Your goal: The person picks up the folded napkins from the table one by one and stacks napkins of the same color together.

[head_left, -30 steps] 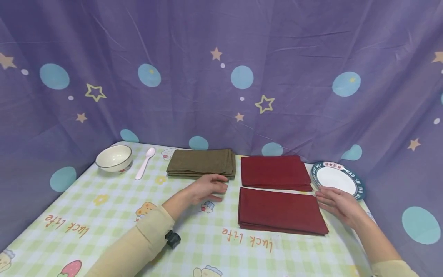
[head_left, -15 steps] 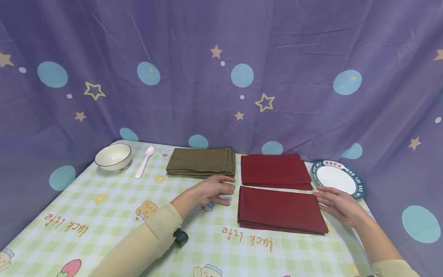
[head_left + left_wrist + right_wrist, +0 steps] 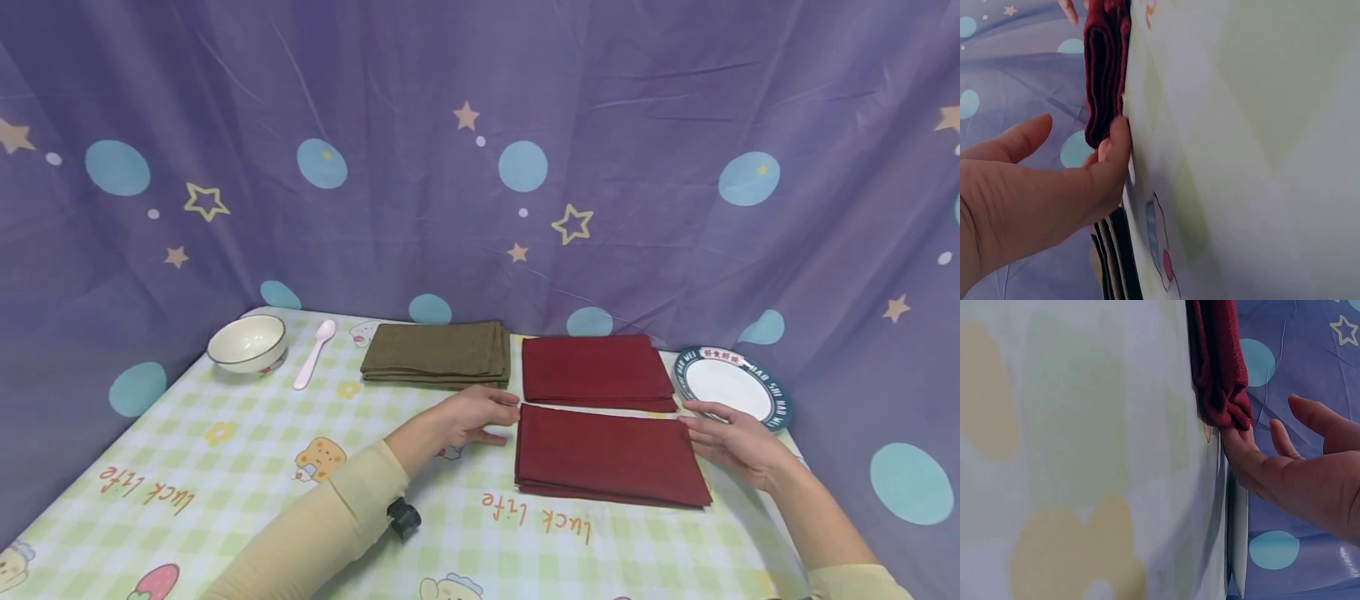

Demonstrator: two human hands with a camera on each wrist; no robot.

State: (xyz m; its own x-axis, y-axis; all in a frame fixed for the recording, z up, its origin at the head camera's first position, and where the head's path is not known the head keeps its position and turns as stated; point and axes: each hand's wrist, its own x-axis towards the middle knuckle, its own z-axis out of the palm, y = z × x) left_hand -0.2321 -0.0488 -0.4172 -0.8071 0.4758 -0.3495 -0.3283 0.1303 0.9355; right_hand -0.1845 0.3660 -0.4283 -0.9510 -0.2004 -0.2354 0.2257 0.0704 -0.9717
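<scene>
Two folded dark red cloths lie one behind the other on the right half of the table. At the left edge of the front red cloth is my left hand, its fingertips at the cloth's upper left corner. My right hand is at the opposite edge, fingers extended toward the cloth. In the left wrist view the fingers reach the end of the cloth's folded layers, thumb apart. The right wrist view has fingertips touching the lower end of the red cloth. The back red cloth lies just beyond.
A folded brown cloth lies behind my left hand. To the far left are a white bowl and a pale pink spoon. A green-rimmed plate sits beyond my right hand. A purple curtain closes off the back.
My left hand has moved right, from near the brown cloth to the left edge of the front red cloth. My right hand stays nearly in place, and the cloths have not moved.
</scene>
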